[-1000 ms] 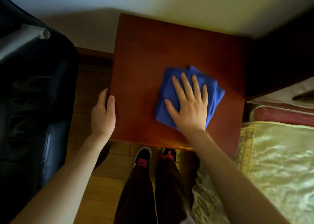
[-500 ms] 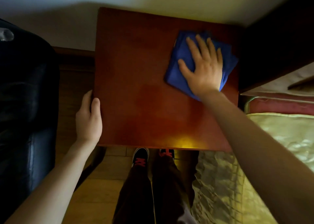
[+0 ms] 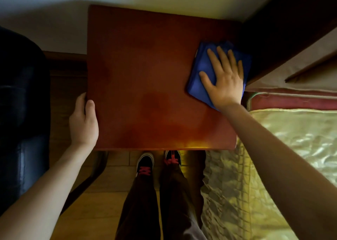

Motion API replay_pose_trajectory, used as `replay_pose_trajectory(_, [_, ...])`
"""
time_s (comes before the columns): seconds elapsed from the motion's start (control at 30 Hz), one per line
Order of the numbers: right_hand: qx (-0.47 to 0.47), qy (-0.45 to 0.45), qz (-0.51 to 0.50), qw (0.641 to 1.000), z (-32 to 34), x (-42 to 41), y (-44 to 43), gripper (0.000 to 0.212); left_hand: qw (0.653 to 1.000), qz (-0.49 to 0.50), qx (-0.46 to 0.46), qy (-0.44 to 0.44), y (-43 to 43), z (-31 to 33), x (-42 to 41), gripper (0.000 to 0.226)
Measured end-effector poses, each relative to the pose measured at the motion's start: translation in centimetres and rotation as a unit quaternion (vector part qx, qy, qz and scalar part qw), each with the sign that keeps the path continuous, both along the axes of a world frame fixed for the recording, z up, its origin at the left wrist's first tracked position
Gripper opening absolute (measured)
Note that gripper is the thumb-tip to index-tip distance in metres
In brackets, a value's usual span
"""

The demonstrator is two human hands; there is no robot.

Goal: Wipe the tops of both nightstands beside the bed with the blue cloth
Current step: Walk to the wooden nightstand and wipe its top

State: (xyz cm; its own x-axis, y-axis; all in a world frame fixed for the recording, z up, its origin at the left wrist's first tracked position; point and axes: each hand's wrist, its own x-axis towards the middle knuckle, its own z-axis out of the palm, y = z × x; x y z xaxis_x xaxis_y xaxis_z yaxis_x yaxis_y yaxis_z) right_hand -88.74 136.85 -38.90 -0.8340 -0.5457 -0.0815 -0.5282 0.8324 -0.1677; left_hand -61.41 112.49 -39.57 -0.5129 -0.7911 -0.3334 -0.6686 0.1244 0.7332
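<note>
blue cloth (image 3: 200, 70) nearer now, right hand (image 3: 225, 81) flat

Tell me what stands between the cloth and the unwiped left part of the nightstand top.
Nothing visible. The top is bare from the blue cloth under the right hand to the left hand gripping the left edge.

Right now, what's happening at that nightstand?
A person is wiping the nightstand top. The right hand lies flat, fingers spread, on the folded blue cloth at the right edge, next to the bed. The left hand grips the left edge. Nothing else sits on the top.
</note>
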Motion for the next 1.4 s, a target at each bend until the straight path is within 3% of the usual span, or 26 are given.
replay_pose_trajectory(0.43, [0.021, -0.018, 0.047, 0.999, 0.3, 14.6, 4.1, 0.066, 1.0, 0.011, 0.021, -0.012, 0.4, 0.9, -0.3, 0.042])
replay_pose_trajectory(0.6, [0.008, -0.054, 0.054, 0.997, 1.4, 14.1, 3.9, 0.063, 1.0, 0.007, 0.015, -0.015, 0.5, 1.1, -0.4, 0.042])
replay_pose_trajectory(0.7, [-0.079, -0.032, -0.052, 0.995, 2.9, 13.8, 4.9, 0.059, 1.0, 0.002, 0.026, -0.014, 0.4, 1.2, -0.3, 0.043])
replay_pose_trajectory(0.83, [-0.062, -0.068, -0.274, 0.957, 3.4, 15.6, 6.4, 0.075, 0.999, 0.006, 0.038, -0.024, 0.5, 1.4, -0.3, 0.045])
replay_pose_trajectory(1.07, [0.038, -0.129, -0.355, 0.925, 3.8, 16.1, 4.8, 0.083, 0.999, 0.006, 0.041, -0.022, 0.6, 1.2, 0.0, 0.046])
replay_pose_trajectory(1.17, [-0.011, -0.149, -0.361, 0.92, 4.1, 16.5, 4.1, 0.076, 0.999, 0.01, 0.042, -0.026, 0.8, 1.2, -0.1, 0.046])
replay_pose_trajectory(1.23, [-0.112, -0.178, -0.41, 0.888, 4.5, 16.5, 4.0, 0.072, 0.999, 0.014, 0.046, -0.025, 0.8, 1.3, 0.0, 0.047])
replay_pose_trajectory(1.33, [-0.209, -0.229, -0.532, 0.788, 5.2, 15.6, 4.1, 0.068, 0.998, 0.014, 0.05, -0.031, 0.7, 1.3, 0.1, 0.047])
replay_pose_trajectory(1.4, [-0.25, -0.299, -0.575, 0.719, 5.3, 14.9, 4.5, 0.05, 0.998, 0.013, 0.054, -0.037, 0.7, 1.4, 0.0, 0.048])
